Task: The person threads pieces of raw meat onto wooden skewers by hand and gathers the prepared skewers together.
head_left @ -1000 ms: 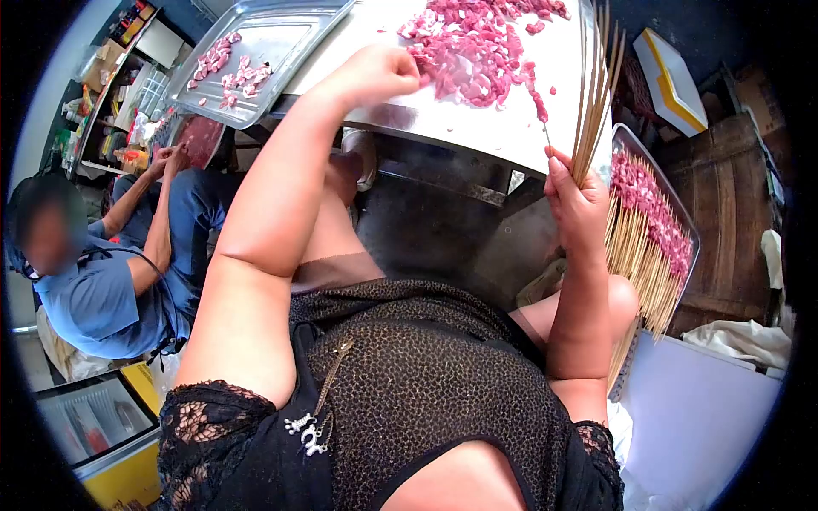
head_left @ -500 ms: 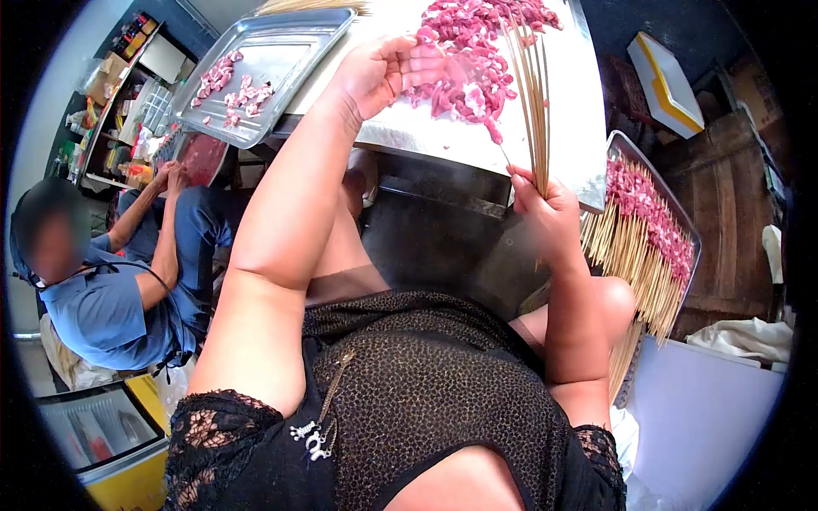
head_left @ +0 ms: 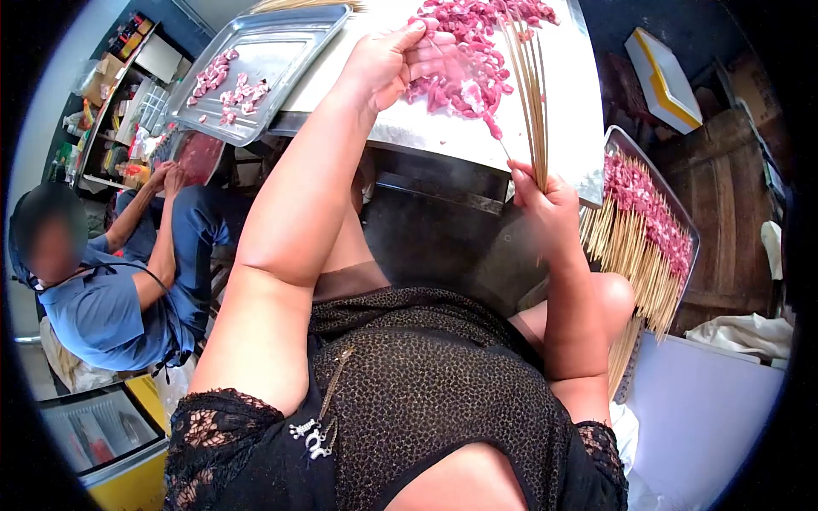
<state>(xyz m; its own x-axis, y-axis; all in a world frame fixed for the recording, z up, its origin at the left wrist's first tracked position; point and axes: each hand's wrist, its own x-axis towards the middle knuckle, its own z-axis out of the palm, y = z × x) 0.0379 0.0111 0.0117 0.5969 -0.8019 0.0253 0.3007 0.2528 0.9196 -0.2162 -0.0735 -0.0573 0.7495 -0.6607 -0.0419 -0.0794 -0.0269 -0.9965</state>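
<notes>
My left hand reaches over the near-left part of a pile of cut raw meat on the white tabletop. Its fingers are stretched out and the thumb stands apart; a bit of meat shows by the fingertips, and whether they touch it I cannot tell. My right hand, at the table's near edge, is wrapped round a bundle of bare wooden skewers pointing up and away. From its thumb side a single skewer sticks out, with a piece of meat at its tip.
At right stands a tray packed with meat skewers. A metal tray with some meat overhangs the table's left side. Further left a person in blue sits with hands near a container of red meat.
My left hand has shifted slightly right over the meat, and its thumb has lifted away from the fingers. My right hand with the skewers stays almost still.
</notes>
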